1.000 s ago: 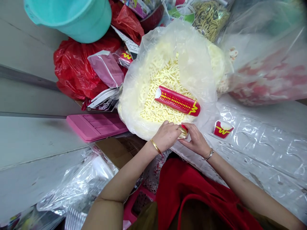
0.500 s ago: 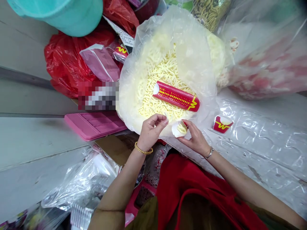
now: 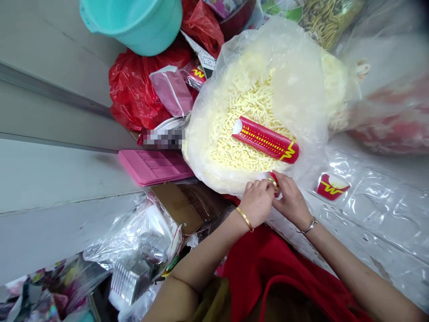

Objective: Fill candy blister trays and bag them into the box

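Observation:
My right hand (image 3: 291,199) grips a small red and white french fry box (image 3: 274,182) between thumb and fingers at the near edge of a plastic bag. Pale yellow fry-shaped pieces show in its mouth. My left hand (image 3: 257,201) is against the box, its fingers bent together at the opening; what they pinch is hidden. The big translucent bag (image 3: 298,85) lies open, full of loose pale yellow fry-shaped pieces (image 3: 248,107). On top of them rests a long nested stack of red fry boxes (image 3: 264,139) with yellow marks.
A filled red fry box (image 3: 332,186) lies on the clear plastic sheet (image 3: 378,210) at right. Pink plastic trays (image 3: 154,166), a red bag (image 3: 137,94) and a turquoise bucket (image 3: 147,31) stand left. Another bag with red and white pieces (image 3: 395,116) is at the right.
My left hand has moved right, from beside the fry box onto its opening. The box is turned and more covered by my fingers. The whole view has shifted left.

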### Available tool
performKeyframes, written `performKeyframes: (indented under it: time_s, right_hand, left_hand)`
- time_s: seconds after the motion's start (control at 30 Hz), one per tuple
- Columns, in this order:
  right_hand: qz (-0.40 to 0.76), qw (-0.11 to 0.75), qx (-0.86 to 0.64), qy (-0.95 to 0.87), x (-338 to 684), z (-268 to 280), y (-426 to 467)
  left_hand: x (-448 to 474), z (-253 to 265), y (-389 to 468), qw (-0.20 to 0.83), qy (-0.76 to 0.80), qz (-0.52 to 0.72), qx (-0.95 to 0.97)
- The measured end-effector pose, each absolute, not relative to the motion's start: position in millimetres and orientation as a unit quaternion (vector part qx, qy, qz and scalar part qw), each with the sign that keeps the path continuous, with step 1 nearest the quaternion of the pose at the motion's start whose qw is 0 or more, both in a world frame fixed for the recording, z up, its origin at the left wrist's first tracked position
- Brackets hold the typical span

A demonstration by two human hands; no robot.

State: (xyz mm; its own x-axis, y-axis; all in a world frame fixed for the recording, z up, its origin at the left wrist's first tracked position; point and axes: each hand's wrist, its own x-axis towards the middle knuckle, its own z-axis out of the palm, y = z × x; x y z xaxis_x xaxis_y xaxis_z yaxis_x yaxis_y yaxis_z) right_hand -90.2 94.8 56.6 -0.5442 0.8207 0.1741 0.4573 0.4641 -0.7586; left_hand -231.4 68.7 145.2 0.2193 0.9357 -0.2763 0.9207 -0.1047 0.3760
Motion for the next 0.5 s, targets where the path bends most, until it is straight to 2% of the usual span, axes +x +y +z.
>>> performKeyframes:
  time_s: [0.1, 0.17, 0.27, 0.4, 0.5]
  right_hand:
    - [0.341, 0.278, -0.408, -0.8, -91.1, 56.8, 95.5]
    - [0.343, 0.286, -0.425, -0.787, -93.9, 57.9, 96.3]
    - [0.344, 0.292, -0.43, -0.782, -98.7, 58.4, 97.8]
    - [0.348, 0.287, -0.423, -0.786, -102.2, 57.1, 98.9]
    - [0.345, 0.284, -0.424, -0.788, -102.8, 56.5, 100.7]
  left_hand:
    - [-266.5, 141.8, 87.9, 0.291, 0.656, 0.107, 0.688]
    - [-301.7, 134.8, 104.6, 0.241, 0.766, 0.13, 0.582]
    - [-349.3, 113.1, 127.4, 0.161, 0.879, 0.069, 0.443]
    - [-375.1, 79.2, 139.4, 0.151, 0.901, 0.038, 0.406]
    - [-376.9, 69.0, 133.2, 0.176, 0.89, 0.118, 0.404]
